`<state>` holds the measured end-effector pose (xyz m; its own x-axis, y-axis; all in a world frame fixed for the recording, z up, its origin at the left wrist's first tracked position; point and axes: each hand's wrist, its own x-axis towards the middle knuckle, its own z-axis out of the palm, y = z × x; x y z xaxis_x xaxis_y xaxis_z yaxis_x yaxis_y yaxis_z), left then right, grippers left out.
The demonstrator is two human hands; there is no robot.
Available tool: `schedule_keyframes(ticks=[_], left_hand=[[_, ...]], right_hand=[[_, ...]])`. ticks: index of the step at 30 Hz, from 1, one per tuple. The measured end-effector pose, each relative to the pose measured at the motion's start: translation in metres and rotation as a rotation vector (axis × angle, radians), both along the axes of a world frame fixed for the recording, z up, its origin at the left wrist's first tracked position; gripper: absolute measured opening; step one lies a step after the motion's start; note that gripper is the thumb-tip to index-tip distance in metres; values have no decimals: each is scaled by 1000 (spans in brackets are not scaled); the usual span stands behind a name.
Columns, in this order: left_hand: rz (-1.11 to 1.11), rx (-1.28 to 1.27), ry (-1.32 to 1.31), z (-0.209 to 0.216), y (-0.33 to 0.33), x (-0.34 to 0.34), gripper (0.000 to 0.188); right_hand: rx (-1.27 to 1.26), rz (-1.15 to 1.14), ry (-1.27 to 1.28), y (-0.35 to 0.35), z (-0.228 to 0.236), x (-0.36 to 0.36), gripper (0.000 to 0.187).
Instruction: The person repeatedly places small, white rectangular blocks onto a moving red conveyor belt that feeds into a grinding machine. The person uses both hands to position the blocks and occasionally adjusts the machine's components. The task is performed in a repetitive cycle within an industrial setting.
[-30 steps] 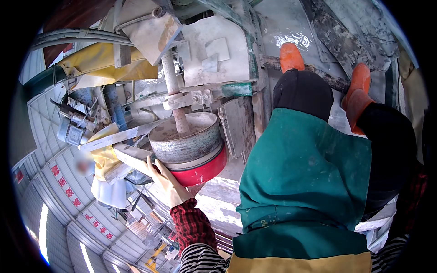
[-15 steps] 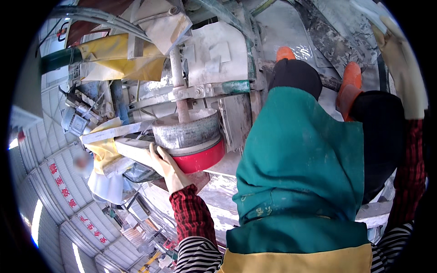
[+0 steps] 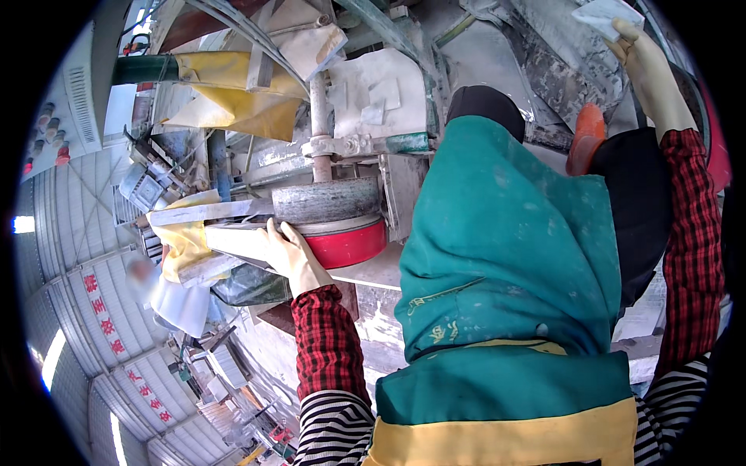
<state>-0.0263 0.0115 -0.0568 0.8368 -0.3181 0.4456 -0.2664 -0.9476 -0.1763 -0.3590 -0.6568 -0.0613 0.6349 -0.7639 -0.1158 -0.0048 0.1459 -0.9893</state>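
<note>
My left hand (image 3: 294, 255), in a cream rubber glove, lies with fingers stretched out against the end of a pale board (image 3: 235, 242). Right beside it is a red round tub or ring (image 3: 350, 245), below a worn grey metal drum (image 3: 326, 200) on an upright shaft (image 3: 318, 116). At the far right my right hand (image 3: 646, 70), gloved alike, is closed on the edge of a flat white piece (image 3: 602, 15). Part of that piece is cut off by the picture's rim. The underside of my left hand is hidden.
Yellow sheeting (image 3: 241, 101) hangs from a green bar (image 3: 148, 68) at the far left. A motor (image 3: 142, 185) stands below it. A teal apron (image 3: 505, 233) covers my lap; an orange boot (image 3: 587, 138) shows beyond. A red rounded thing (image 3: 716, 144) is at the right rim.
My right hand has swung left and slightly down in the picture, bringing the white piece further into view. The left hand stays by the board and red ring; the whole view has shifted a little.
</note>
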Motion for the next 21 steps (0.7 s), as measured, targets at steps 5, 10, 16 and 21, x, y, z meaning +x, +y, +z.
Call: schedule_keyframes(ticks=[5,10,16,21], left_hand=[[-128,-44,-70,16,3,0,47],[181,-191,115,35,5,14,58],[205,-557,346,32,10,14,69],[249,-323,283,21,12,22,71]], right_hand=[[25,-110,58,17,10,2,53],[19,-37,81,4,5,-8,53],[53,-50,-175,2,-1,0,40],[-105,-32,159,17,23,8,50]])
